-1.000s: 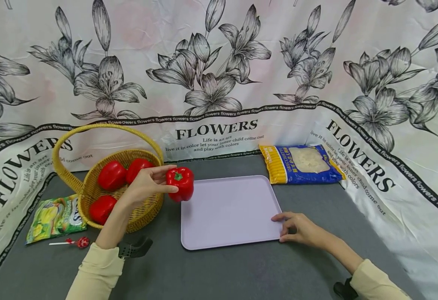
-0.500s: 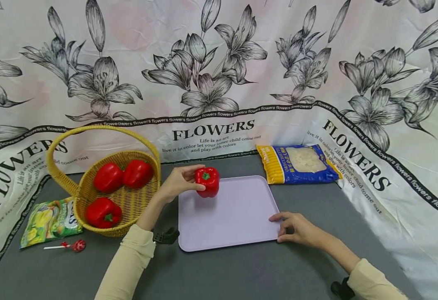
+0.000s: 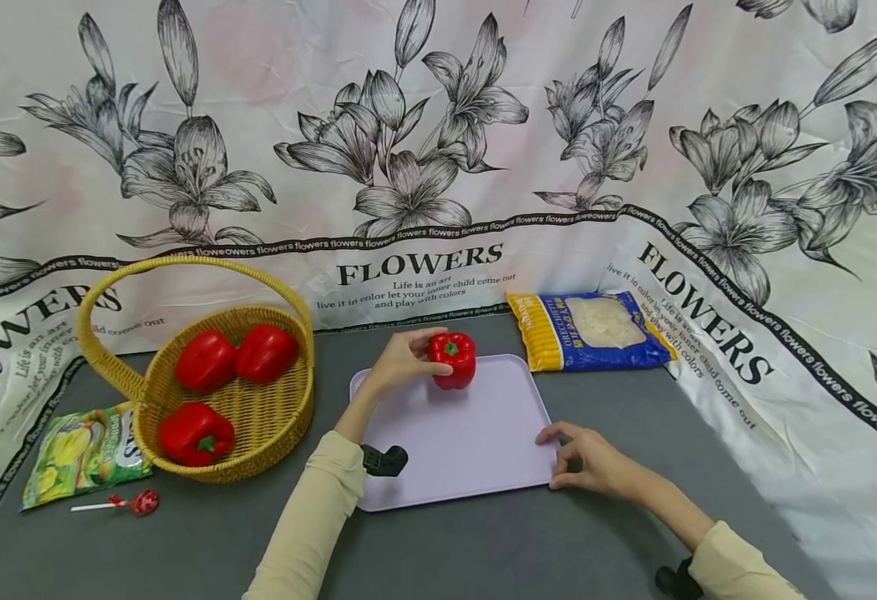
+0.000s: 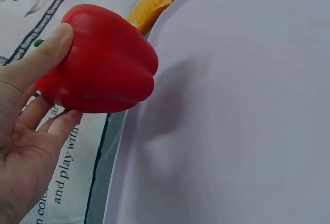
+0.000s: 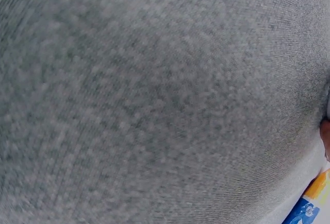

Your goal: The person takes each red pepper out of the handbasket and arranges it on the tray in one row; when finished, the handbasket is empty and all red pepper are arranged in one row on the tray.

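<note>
My left hand (image 3: pixel 403 363) holds a red bell pepper (image 3: pixel 455 367) with a green stem, thumb on one side and fingers on the other. It hangs over the far part of a pale lilac tray (image 3: pixel 476 442). In the left wrist view the pepper (image 4: pixel 103 62) is above the tray (image 4: pixel 247 110), its shadow falling on the surface. My right hand (image 3: pixel 592 460) grips the tray's right edge, with bent fingers on the rim and the thumb near the front corner. Only a fingertip (image 5: pixel 325 136) shows in the right wrist view.
A yellow wicker basket (image 3: pixel 299 417) with three red bell peppers stands left of the tray. Beside it lie a green candy bag (image 3: pixel 82 458) and a lollipop (image 3: pixel 143 502). A blue-and-yellow pasta bag (image 3: pixel 596 331) lies behind the tray, against the flowered cloth (image 3: pixel 423 283).
My left hand has carried the bell pepper rightward, from beside the basket to over the tray. The right hand stays at the tray's edge. The head view has shifted slightly.
</note>
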Demonstrator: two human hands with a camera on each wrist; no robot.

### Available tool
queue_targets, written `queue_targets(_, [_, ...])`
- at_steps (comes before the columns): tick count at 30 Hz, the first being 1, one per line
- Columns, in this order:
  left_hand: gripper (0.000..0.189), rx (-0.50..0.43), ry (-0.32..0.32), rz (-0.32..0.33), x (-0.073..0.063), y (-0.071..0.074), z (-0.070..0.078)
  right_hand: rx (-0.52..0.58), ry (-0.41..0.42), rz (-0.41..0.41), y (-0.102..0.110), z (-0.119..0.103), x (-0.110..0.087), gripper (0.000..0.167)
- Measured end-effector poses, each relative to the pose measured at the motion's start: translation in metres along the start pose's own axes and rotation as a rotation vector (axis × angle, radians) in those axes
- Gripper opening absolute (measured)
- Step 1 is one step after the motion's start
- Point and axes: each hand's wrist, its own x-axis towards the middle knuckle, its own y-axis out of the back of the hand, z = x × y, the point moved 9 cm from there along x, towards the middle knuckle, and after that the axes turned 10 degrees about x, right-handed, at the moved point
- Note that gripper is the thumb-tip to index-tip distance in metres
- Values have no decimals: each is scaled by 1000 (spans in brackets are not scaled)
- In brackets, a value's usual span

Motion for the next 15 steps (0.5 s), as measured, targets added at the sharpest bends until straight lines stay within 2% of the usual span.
queue_targets(5, [61, 22, 7, -9, 11, -11, 0, 17, -38, -20, 1, 1, 1, 21])
queue_targets(11, [62, 24, -4, -16, 24, -26, 2, 50, -47, -24, 1, 1, 0, 20])
queue_targets(15, [64, 59, -10, -34, 30, -31, 3, 71, -70, -37, -2, 4, 0, 19])
